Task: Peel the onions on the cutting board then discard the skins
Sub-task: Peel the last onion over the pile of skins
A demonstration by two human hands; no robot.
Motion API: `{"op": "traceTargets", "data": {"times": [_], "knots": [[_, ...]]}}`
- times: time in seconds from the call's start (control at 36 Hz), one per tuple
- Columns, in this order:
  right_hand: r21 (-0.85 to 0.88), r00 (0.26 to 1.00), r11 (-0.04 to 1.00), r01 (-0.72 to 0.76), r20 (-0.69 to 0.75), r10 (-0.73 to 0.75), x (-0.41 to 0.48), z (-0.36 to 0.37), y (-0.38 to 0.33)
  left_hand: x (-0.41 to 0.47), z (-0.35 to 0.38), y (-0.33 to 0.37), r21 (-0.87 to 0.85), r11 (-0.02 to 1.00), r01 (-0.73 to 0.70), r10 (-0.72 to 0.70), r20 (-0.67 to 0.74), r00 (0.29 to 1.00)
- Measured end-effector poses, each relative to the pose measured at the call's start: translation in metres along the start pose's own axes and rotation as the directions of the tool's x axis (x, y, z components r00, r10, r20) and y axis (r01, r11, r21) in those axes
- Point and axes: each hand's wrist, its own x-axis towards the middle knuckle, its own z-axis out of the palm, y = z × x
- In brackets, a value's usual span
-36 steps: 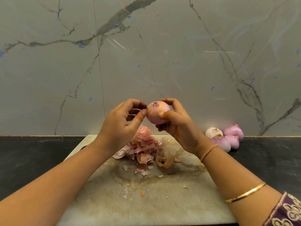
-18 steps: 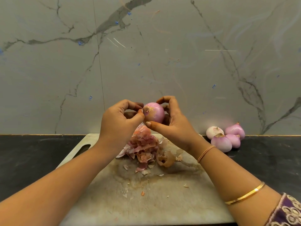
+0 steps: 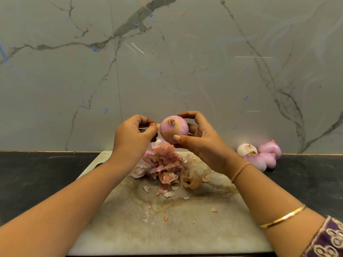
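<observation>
1. The onion (image 3: 174,129) is hanging mid-frame above the board (image 3: 185,229), firm and probably slippery.
2. The right hand (image 3: 202,143) is gripping it, thumb below, fingers above.
3. The left hand (image 3: 131,138) is pinching its papery, tear-prone skin flap (image 3: 156,125), the likeliest place to pull.
4. Skins (image 3: 163,167) are lying heaped below.

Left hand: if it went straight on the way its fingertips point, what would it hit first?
Most likely the round pink onion gripped by the right hand: the left hand, pinching a skin flap, points at its side from close by.
</observation>
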Motion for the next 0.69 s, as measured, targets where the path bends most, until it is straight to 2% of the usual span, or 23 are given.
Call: {"op": "traceTargets", "data": {"times": [0.25,0.44,0.58,0.69], "knots": [[0.137,0.998,0.989,-0.059,0.038,0.055,0.0,-0.004,-0.003,0.002,0.0,-0.002,0.004,1.0,0.016,-0.016,-0.02,1.0],[0.228,0.99,0.967,-0.11,0.108,0.087,-0.004,-0.006,-0.01,0.017,-0.017,-0.011,0.035,0.996,0.088,-0.083,-0.138,0.987],[0.272,0.98,0.947,-0.172,0.147,0.136,-0.004,-0.005,-0.006,0.009,-0.011,-0.003,0.112,0.994,0.003,-0.004,0.006,1.0],[0.3,0.982,0.937,-0.178,0.11,0.151,-0.003,-0.006,-0.004,0.001,-0.009,0.002,0.066,0.988,-0.14,0.126,0.18,0.976]]}}
